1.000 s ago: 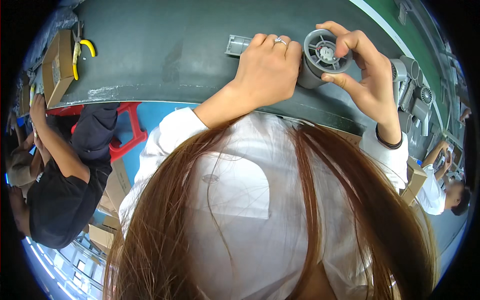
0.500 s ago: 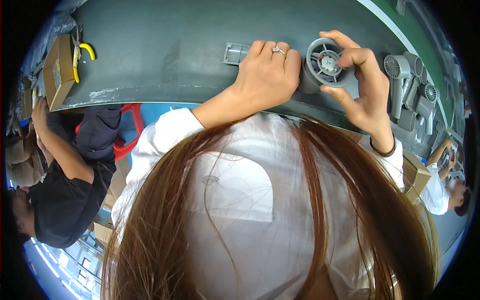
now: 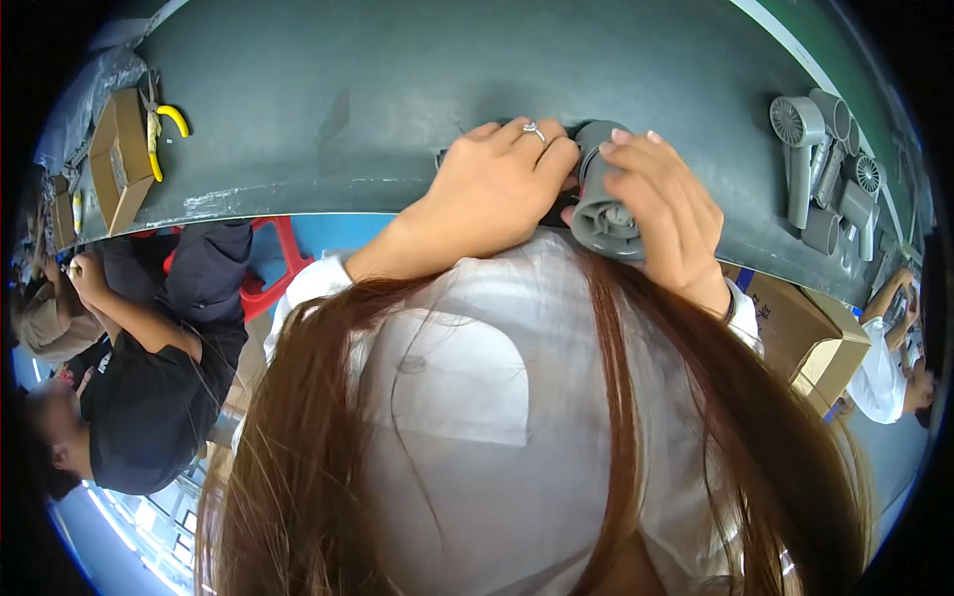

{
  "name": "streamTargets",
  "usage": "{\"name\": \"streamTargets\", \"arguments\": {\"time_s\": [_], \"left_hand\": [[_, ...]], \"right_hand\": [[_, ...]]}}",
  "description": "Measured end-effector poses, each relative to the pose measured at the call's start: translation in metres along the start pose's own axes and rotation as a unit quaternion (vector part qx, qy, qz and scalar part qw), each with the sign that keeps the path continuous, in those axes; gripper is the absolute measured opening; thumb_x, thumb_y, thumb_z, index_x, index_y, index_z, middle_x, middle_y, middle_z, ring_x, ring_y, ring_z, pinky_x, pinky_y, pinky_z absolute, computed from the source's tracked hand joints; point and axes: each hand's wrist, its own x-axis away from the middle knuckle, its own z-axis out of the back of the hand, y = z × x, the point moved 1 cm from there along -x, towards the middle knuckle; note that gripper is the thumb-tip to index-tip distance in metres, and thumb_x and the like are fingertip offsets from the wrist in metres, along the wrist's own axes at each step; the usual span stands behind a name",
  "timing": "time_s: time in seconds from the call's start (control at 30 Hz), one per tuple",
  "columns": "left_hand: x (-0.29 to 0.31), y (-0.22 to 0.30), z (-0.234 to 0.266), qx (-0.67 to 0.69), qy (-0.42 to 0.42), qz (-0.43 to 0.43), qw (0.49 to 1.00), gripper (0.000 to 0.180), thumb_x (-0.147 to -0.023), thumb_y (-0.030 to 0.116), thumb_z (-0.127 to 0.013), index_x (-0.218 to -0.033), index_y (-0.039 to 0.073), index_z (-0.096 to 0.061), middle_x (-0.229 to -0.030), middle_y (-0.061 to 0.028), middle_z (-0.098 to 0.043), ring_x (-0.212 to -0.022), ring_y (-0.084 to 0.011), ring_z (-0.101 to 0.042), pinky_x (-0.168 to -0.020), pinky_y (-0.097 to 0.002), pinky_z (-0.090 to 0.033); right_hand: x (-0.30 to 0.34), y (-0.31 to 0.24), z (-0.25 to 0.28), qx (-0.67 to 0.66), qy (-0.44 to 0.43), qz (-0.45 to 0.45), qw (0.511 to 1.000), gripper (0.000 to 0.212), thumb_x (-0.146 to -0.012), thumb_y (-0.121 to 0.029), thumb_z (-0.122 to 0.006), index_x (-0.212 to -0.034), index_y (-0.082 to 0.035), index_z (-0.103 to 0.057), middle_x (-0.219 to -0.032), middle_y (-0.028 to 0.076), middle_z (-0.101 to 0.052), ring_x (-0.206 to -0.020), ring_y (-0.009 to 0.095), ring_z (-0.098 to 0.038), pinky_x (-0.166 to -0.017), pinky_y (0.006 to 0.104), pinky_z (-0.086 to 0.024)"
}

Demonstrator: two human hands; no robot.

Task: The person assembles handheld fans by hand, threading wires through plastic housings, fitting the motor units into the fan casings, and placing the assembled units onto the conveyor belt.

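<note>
My left hand (image 3: 502, 179), with a ring on one finger, is closed over a grey plastic handle piece (image 3: 439, 158); only a sliver of it shows past the knuckles. My right hand (image 3: 671, 204) wraps its fingers round a grey cylindrical fan housing (image 3: 608, 230), whose spoked round end tilts down toward me. Behind it, a grey cylinder (image 3: 599, 132) stands between both hands, touching the left fingertips. Whether housing, cylinder and handle are joined cannot be told, as the fingers hide the contact.
Several grey handheld fans and tube parts (image 3: 795, 124) lie on the dark table (image 3: 397, 70) at right. Yellow-handled pliers (image 3: 154, 129) and an open cardboard box (image 3: 117, 164) are at left. Another cardboard box (image 3: 795, 323) stands below the table's right edge. A person in black (image 3: 139, 407) sits at left.
My right hand has brought the fan housing down and left, nearer my body, and its spoked end has turned toward me. My left hand has shifted slightly left and toward me.
</note>
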Motion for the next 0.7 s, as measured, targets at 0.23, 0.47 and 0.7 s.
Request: {"name": "streamTargets", "arguments": {"time_s": [0.23,0.47,0.7], "left_hand": [[0.001,-0.005,0.018,0.023,-0.047,0.012,0.999,0.018,-0.078,0.017,-0.067,-0.080,0.004,-0.055,-0.081,-0.0077,-0.058,-0.062,-0.0226,-0.061,-0.051,-0.0337,-0.050],[0.008,-0.003,0.000,0.085,0.037,-0.007,0.996,0.019,-0.074,0.015,-0.071,-0.081,0.005,-0.057,-0.077,-0.0059,-0.059,-0.060,-0.0236,-0.060,-0.051,-0.0331,-0.049],[0.001,-0.007,0.000,0.156,0.014,0.027,0.987,0.017,-0.073,0.013,-0.072,-0.079,0.004,-0.058,-0.077,-0.0067,-0.061,-0.064,-0.0258,-0.061,-0.054,-0.0358,-0.049]], "right_hand": [[0.018,-0.005,-0.001,0.133,0.057,0.021,0.989,0.027,-0.069,-0.001,-0.065,-0.096,-0.002,-0.061,-0.094,0.014,-0.061,-0.075,0.026,-0.062,-0.062,0.0307,-0.055],[0.026,-0.001,-0.002,0.069,0.071,0.034,0.994,0.024,-0.068,0.003,-0.066,-0.091,0.003,-0.060,-0.094,0.016,-0.063,-0.078,0.028,-0.064,-0.066,0.0324,-0.057],[0.008,0.011,-0.002,-0.035,0.058,-0.025,0.997,0.027,-0.064,0.001,-0.070,-0.088,0.006,-0.060,-0.085,0.018,-0.064,-0.076,0.028,-0.065,-0.069,0.0336,-0.057]]}}
